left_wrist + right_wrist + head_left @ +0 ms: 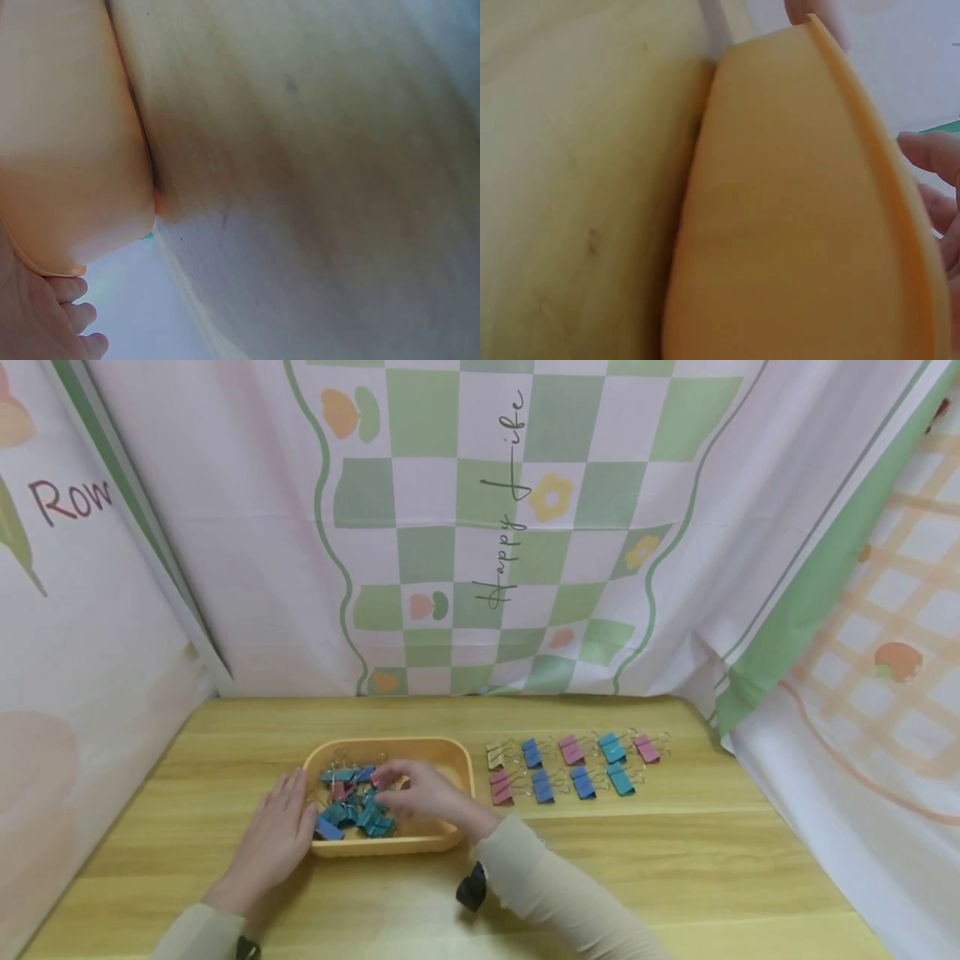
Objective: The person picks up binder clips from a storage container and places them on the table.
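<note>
In the head view a yellow-orange plastic basket (390, 846) holds a heap of binder clips in teal, blue and pink. My left hand (279, 818) rests along the basket's left rim, its fingers fairly straight. In the left wrist view, fingertips (79, 311) show beside the basket wall (67, 180). Over the heap, inside the basket, is my right hand (420, 789), thumb and forefinger apart. A pink binder clip (377, 773) lies right at its forefinger. The right wrist view shows the curved fingers (934, 154) beyond the basket's side (787, 195); their tips' contact with clips is hidden there.
Right of the basket, several binder clips stand in two rows on the wooden table (637, 877), among them a pale yellow clip (496, 756) and a teal clip (621, 779). A patterned curtain (495, 527) hangs behind the table's back edge, with more cloth at both sides.
</note>
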Demonstrator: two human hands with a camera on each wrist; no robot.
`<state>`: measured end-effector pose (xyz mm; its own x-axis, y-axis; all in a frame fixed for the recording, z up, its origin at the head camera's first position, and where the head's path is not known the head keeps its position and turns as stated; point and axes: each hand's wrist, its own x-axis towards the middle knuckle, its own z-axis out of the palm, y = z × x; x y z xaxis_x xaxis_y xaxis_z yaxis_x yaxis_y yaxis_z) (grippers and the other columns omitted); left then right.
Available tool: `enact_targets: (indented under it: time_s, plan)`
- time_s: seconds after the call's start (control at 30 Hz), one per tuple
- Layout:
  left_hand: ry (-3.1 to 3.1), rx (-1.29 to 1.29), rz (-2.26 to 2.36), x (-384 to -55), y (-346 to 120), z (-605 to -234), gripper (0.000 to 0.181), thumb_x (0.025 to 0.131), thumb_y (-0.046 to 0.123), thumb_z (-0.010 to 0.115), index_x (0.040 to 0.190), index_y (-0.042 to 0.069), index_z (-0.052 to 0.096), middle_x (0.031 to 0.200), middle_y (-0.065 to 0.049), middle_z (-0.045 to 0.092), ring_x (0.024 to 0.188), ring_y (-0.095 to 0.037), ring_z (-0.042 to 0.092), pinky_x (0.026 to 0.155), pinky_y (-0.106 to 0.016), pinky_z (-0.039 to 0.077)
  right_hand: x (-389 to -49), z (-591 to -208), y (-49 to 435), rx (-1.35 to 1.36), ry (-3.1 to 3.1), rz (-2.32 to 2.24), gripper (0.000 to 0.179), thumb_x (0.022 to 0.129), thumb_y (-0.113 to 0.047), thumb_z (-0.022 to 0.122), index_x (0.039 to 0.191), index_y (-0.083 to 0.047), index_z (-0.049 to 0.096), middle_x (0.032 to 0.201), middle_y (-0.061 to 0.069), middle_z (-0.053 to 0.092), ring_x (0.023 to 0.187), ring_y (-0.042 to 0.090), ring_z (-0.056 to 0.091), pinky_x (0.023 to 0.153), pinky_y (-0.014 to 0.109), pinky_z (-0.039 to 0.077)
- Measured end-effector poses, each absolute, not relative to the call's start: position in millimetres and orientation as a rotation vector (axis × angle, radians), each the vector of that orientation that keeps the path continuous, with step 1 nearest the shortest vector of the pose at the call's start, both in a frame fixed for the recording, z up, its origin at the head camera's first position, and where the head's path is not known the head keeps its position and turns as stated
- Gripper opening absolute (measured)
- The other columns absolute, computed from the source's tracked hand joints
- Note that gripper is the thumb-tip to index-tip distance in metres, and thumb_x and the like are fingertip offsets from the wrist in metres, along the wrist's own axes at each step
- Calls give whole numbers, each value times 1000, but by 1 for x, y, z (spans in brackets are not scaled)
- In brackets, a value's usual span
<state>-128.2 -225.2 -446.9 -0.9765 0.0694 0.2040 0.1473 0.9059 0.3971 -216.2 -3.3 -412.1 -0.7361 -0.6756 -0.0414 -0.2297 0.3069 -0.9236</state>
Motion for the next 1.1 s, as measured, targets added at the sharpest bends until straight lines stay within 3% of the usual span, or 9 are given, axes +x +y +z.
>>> enact_targets:
  time_s: [0.17, 0.3, 0.77, 1.1]
  plan:
    - [-2888, -164, -629, -128, -225, -446, 58, 100, 27, 31, 141, -11, 17, 146, -29, 16, 132, -45, 13, 106, -56, 11, -216, -421, -9, -754, 2122, -1429, 32, 86, -9, 65, 117, -2, 58, 105, 9, 59, 66, 19, 60, 54, 31, 54]
    - [-2888, -163, -633, -127, -224, -444, 58, 100, 27, 31, 141, -11, 17, 146, -29, 16, 132, -45, 13, 106, -56, 12, -217, -427, -12, -740, 2104, -1439, 31, 86, -8, 64, 117, -4, 58, 104, 6, 58, 65, 18, 60, 53, 31, 54]
    - [-2895, -155, -621, -128, -224, -444, 58, 100, 27, 31, 141, -12, 17, 146, -29, 16, 132, -45, 13, 106, -56, 11, -217, -430, -23, -760, 2120, -1448, 13, 87, 1, 60, 99, 1, 64, 80, 2, 59, 63, 14, 58, 50, 27, 53]
    - [-2879, -170, -614, -128, -225, -446, 57, 100, 27, 30, 141, -11, 18, 145, -29, 17, 132, -45, 14, 106, -56, 12, -217, -433, -26, -714, 2152, -1472, 6, 86, 6, 57, 87, 3, 63, 79, 3, 59, 60, 12, 59, 51, 26, 54]
